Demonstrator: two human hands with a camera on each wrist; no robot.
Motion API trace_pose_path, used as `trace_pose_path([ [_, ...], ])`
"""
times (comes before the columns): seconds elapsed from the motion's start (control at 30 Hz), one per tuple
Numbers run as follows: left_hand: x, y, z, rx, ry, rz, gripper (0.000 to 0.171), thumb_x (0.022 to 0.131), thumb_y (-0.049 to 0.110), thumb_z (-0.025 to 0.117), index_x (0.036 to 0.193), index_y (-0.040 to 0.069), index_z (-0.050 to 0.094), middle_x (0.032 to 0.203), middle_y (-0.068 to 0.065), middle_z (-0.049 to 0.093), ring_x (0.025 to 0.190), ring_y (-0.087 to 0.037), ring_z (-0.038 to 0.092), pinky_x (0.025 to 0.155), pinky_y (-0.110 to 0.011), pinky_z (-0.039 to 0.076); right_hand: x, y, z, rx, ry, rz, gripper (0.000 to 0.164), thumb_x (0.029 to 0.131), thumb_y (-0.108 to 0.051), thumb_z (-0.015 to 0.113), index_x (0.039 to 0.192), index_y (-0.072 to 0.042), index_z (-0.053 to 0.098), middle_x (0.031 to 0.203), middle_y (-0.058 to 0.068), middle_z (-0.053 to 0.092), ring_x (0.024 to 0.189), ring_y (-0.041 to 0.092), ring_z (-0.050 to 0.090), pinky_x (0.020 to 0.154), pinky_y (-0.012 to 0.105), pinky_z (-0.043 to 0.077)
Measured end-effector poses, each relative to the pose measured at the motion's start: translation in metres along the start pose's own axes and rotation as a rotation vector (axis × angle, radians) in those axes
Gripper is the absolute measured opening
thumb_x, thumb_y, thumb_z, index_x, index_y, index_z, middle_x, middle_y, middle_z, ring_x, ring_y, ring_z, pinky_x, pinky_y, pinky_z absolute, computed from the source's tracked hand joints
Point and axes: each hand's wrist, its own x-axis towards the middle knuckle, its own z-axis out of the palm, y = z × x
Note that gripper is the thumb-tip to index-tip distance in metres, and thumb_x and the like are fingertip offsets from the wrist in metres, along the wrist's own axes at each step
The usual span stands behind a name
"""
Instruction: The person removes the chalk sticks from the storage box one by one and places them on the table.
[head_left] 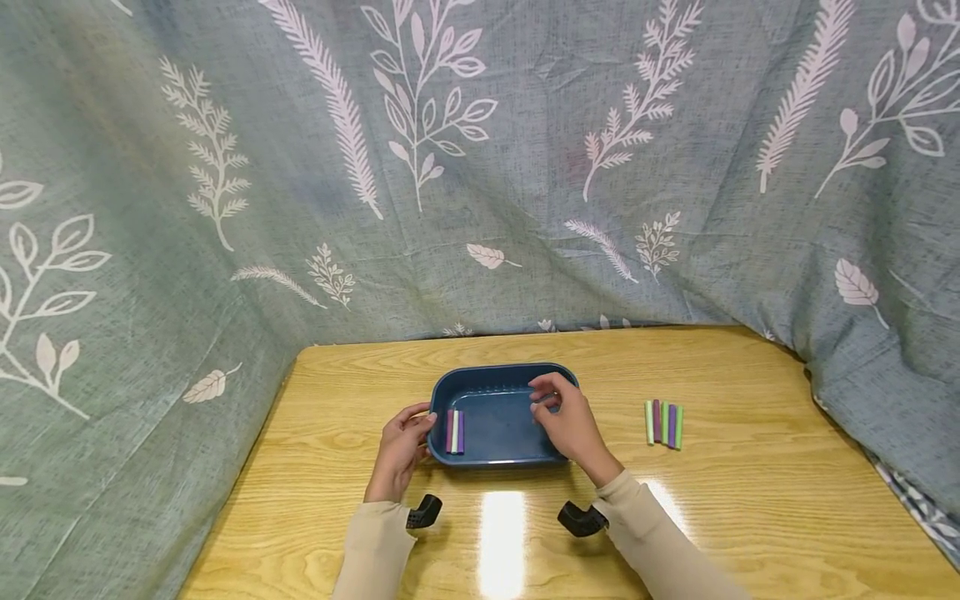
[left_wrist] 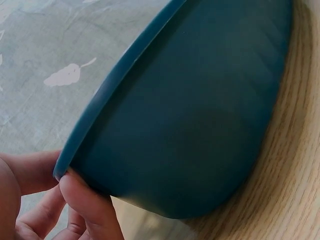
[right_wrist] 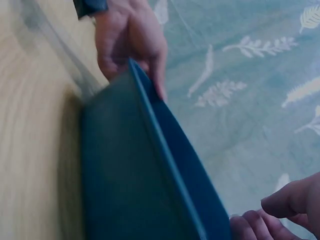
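The dark blue plastic tray (head_left: 501,421) sits near the middle of the pale wooden table (head_left: 750,500), a smooth, shallow tub with rounded corners, a thin rolled rim and a row of faint ridges along its far inner wall. My left hand (head_left: 401,446) is at the tray's left end, fingers curled against the outer wall and rim; from the left wrist view my fingertips (left_wrist: 85,200) press just under the rim, so I am gripping that edge. Inside the tray, tight against its left wall, lie three short sticks (head_left: 454,431), purple, white and purple, side by side and straight like chalk. My right hand (head_left: 566,421) reaches over the tray's right side, wrist bent, fingers curled down near the far right corner above the tray floor; whether they pinch anything I cannot tell, since the right wrist view is blurred. To the right of the tray, well apart from it on the glossy wood grain, rests a row of five more sticks (head_left: 663,423) in green and purple. Behind the tray, a grey-green woven cloth (head_left: 480,167) printed with white leaves and ferns hangs as a backdrop.
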Motion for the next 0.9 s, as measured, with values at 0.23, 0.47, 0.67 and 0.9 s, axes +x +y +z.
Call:
trace_pose_path([
  [0.23, 0.000, 0.002, 0.001, -0.004, 0.003, -0.005, 0.034, 0.104, 0.006, 0.067, 0.136, -0.003, 0.061, 0.097, -0.004, 0.067, 0.075, -0.012, 0.062, 0.057, -0.022, 0.048, -0.001, -0.002, 0.030, 0.043, -0.029, -0.008, 0.025, 0.094, 0.016, 0.066, 0.115, 0.001, 0.066, 0.104, 0.027, 0.067, 0.080, 0.029, 0.070, 0.068, 0.029, 0.059],
  [0.47, -0.001, 0.001, 0.001, -0.003, 0.005, -0.015, 0.034, 0.104, 0.006, 0.067, 0.136, -0.003, 0.061, 0.098, -0.005, 0.066, 0.075, -0.012, 0.062, 0.056, -0.022, 0.048, 0.001, 0.002, 0.053, 0.086, 0.013, 0.014, 0.024, 0.093, 0.016, 0.065, 0.113, 0.002, 0.067, 0.102, 0.024, 0.068, 0.080, 0.029, 0.069, 0.066, 0.027, 0.060],
  [0.67, -0.001, 0.001, 0.001, -0.003, 0.006, -0.012, 0.034, 0.104, 0.007, 0.066, 0.136, -0.003, 0.060, 0.098, -0.005, 0.066, 0.075, -0.013, 0.062, 0.057, -0.023, 0.049, 0.004, 0.002, 0.066, 0.092, 0.034, -0.013, 0.022, 0.091, 0.016, 0.063, 0.111, 0.005, 0.066, 0.100, 0.024, 0.068, 0.077, 0.026, 0.068, 0.063, 0.026, 0.059],
  [0.9, -0.001, 0.001, 0.001, -0.002, 0.001, -0.007, 0.036, 0.105, 0.009, 0.067, 0.138, -0.003, 0.059, 0.098, -0.004, 0.067, 0.076, -0.012, 0.063, 0.057, -0.023, 0.050, 0.007, -0.001, 0.078, 0.103, 0.031, -0.023, 0.023, 0.090, 0.016, 0.061, 0.108, 0.003, 0.066, 0.099, 0.025, 0.068, 0.075, 0.025, 0.068, 0.062, 0.026, 0.059],
])
